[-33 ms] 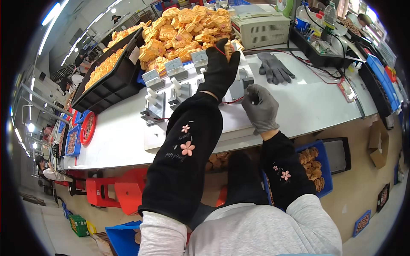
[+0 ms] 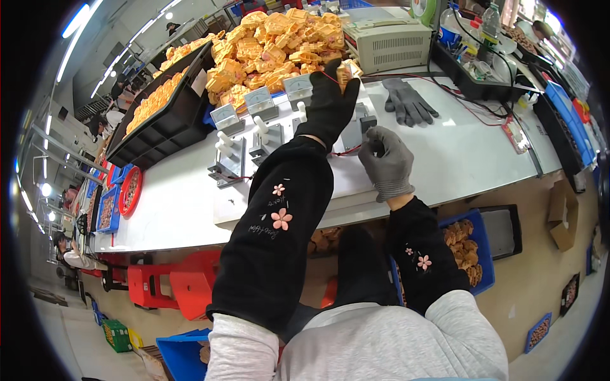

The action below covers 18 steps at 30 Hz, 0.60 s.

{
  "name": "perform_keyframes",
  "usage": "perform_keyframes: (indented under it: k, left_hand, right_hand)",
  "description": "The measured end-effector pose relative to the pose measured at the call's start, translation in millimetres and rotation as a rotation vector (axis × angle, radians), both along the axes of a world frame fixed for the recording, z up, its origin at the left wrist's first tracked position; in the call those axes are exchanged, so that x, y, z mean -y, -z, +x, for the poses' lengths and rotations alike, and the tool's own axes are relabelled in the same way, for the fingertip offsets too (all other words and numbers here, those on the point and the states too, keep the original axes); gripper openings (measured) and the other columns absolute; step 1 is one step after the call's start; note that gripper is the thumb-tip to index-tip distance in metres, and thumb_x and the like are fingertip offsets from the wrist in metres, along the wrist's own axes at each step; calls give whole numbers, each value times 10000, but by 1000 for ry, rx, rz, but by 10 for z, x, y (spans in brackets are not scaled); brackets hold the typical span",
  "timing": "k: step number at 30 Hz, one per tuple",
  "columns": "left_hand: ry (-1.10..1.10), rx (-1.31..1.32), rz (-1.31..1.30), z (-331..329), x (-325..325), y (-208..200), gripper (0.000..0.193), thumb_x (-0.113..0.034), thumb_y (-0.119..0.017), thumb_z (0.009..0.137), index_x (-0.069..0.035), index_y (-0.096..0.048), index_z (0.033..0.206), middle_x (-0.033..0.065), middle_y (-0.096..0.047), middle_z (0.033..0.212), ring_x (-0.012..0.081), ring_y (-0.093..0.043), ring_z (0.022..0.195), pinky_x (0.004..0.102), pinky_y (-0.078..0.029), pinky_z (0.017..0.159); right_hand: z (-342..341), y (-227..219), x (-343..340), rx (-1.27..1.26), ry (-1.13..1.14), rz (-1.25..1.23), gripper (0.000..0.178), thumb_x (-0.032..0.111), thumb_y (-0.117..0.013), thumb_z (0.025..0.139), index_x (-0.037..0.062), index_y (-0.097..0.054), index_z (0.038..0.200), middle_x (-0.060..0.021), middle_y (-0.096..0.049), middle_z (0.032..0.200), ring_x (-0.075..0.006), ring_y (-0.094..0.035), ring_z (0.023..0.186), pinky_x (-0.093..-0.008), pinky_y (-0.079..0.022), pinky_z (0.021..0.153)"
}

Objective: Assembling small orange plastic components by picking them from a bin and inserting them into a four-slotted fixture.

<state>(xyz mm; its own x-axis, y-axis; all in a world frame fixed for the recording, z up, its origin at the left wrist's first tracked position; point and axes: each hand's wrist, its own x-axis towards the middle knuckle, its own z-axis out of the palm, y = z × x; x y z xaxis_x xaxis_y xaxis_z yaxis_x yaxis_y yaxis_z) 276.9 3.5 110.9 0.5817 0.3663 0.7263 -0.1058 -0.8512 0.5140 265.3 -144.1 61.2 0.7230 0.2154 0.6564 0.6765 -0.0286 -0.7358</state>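
Head: right hand (image 2: 389, 162) near table edge (image 2: 457, 196)

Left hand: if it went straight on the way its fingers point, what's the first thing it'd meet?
Probably the heap of orange parts, just beyond the fingertips of the left hand; depth is unclear, so the remaining gap can't be judged.

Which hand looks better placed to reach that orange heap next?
Probably the left hand: it is close to the orange heap, while the right hand sits farther back, nearer the front edge of the table.
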Motion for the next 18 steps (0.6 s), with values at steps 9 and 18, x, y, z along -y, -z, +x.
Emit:
perform_keyframes:
  k: [9,18]
  left_hand:
    - [35,-349,-11,-84,270,-21,399,-302,-479,843,-26,-446,1130,255,-500,944,404,-558,816,454,-456,703]
    - [218,-405,-95,-207,33,-42,639,-452,-546,790,-69,-375,1272,215,-502,1154,339,-541,996,419,-419,849]
  right_hand:
    - [63,28,106,-76,11,-70,201,59,-618,660,73,-596,859,-56,-618,734,-140,-607,626,-254,-474,585]
    - [193,73,107,17,17,-50,228,71,-619,701,89,-598,926,-49,-617,780,-157,-595,620,-256,-470,577]
